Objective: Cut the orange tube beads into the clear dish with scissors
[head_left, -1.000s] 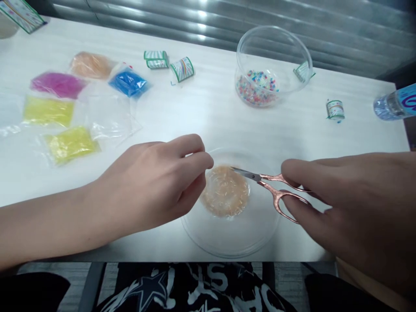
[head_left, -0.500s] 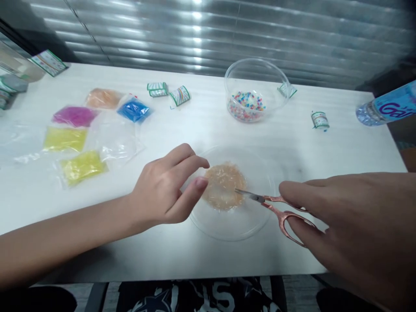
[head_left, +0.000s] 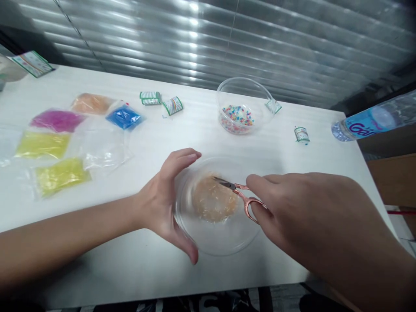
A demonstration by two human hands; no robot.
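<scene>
A clear plastic bowl [head_left: 227,249] stands near the front of the table, holding a pale orange mass [head_left: 212,206] with thin whitish strands. My left hand [head_left: 159,201] wraps the bowl's left side, thumb at the near edge and fingers at the far edge. In my right hand [head_left: 292,212] is a pair of copper-handled scissors [head_left: 242,195]. Their blades point left over the orange mass, close to its far edge. Whether the tips touch it, I cannot tell. My fingers partly cover the scissors' handles.
A second clear bowl [head_left: 264,119] with colourful bits stands behind. To the left lie plastic packets: orange [head_left: 91,104], magenta [head_left: 57,120], blue [head_left: 124,117] and two yellow [head_left: 63,175]. Small printed wrappers [head_left: 173,105] lie about the back. A labelled bottle [head_left: 367,123] is at right.
My left hand has spread from a loose curl above the bowl to a hold around its left side. The scissors have moved left and slightly away from me. The camera view has shifted.
</scene>
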